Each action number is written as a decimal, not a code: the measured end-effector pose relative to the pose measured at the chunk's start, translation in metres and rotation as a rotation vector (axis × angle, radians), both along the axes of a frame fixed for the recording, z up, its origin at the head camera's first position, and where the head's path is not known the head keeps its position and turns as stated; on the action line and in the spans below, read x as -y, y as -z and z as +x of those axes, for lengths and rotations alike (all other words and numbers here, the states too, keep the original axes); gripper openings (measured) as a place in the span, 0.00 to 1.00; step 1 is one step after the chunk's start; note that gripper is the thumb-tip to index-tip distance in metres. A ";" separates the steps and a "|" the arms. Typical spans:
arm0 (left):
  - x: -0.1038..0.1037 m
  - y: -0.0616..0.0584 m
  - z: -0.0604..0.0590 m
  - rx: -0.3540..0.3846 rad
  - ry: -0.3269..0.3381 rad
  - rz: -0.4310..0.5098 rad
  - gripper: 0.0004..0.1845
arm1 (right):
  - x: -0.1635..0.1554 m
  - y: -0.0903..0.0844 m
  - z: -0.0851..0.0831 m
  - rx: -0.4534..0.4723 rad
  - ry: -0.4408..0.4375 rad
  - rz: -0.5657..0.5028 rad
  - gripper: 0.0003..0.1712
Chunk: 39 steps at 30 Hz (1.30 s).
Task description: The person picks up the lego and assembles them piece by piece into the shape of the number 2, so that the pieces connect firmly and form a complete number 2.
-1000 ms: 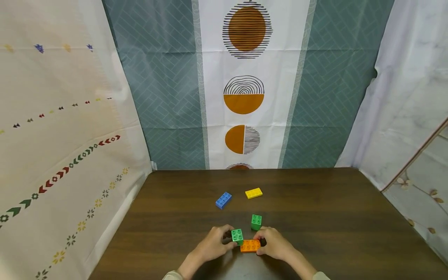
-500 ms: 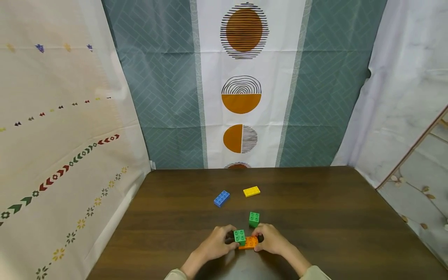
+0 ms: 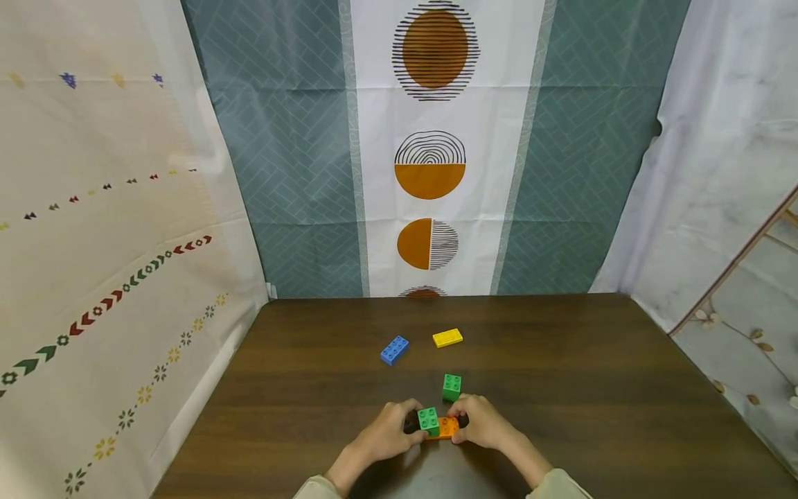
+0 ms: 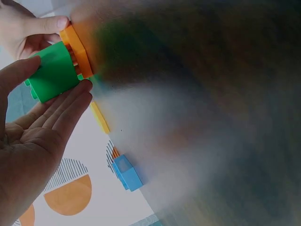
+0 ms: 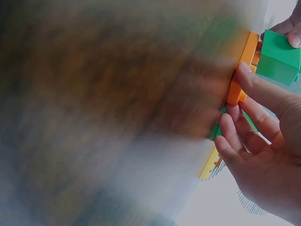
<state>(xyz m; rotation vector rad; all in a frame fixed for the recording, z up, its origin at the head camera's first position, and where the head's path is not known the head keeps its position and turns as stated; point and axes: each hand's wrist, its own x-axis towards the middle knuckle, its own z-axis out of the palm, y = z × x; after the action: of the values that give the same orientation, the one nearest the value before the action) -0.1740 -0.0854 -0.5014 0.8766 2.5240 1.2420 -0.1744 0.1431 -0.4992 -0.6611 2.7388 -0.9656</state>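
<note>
Between its thumb and fingers my left hand [image 3: 391,431] pinches a green toy brick [image 3: 428,421], held over the left end of a flat orange brick [image 3: 448,427]. In the left wrist view the green brick [image 4: 54,71] stands against the studs of the orange brick [image 4: 77,49]; whether it is pressed fully down I cannot tell. My right hand [image 3: 484,423] pinches the orange brick at its right end, thumb on the near side, as the right wrist view shows with the orange brick [image 5: 242,70] lying on the table.
A second green brick [image 3: 451,387] stands just behind the orange one. Farther back on the dark wooden table [image 3: 561,374] lie a blue brick [image 3: 395,350] and a flat yellow brick [image 3: 447,337]. Patterned cloths hang behind and at both sides.
The held green brick has shifted right, from the orange brick's left edge to over its left studs. Both hands keep their grip, and the right hand has moved slightly left and away from me.
</note>
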 end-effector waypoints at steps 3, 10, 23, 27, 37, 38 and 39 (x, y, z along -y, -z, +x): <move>-0.002 0.000 0.000 0.006 0.003 0.002 0.14 | 0.000 0.000 0.000 -0.001 0.004 0.002 0.16; -0.005 0.001 -0.001 0.008 0.018 0.014 0.15 | 0.001 0.000 0.001 0.007 0.012 0.002 0.17; -0.007 0.000 -0.005 -0.004 0.035 -0.017 0.16 | 0.000 0.000 0.003 -0.001 0.009 0.002 0.15; -0.007 0.000 -0.006 -0.005 0.037 -0.028 0.16 | -0.001 0.000 0.002 -0.004 0.007 -0.004 0.15; -0.010 -0.002 -0.009 -0.059 0.034 -0.103 0.20 | -0.002 0.000 0.002 -0.019 0.001 -0.036 0.15; -0.010 -0.001 -0.009 -0.059 0.033 -0.103 0.20 | -0.002 0.000 0.002 -0.017 0.002 -0.035 0.16; -0.010 -0.001 -0.009 -0.059 0.033 -0.102 0.19 | -0.002 0.000 0.002 -0.014 0.004 -0.038 0.16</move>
<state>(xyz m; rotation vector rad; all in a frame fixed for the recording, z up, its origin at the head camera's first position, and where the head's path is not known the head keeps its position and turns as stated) -0.1829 -0.0758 -0.5006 0.9402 2.5815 1.0824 -0.1723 0.1449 -0.4991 -0.6720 2.7411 -1.0196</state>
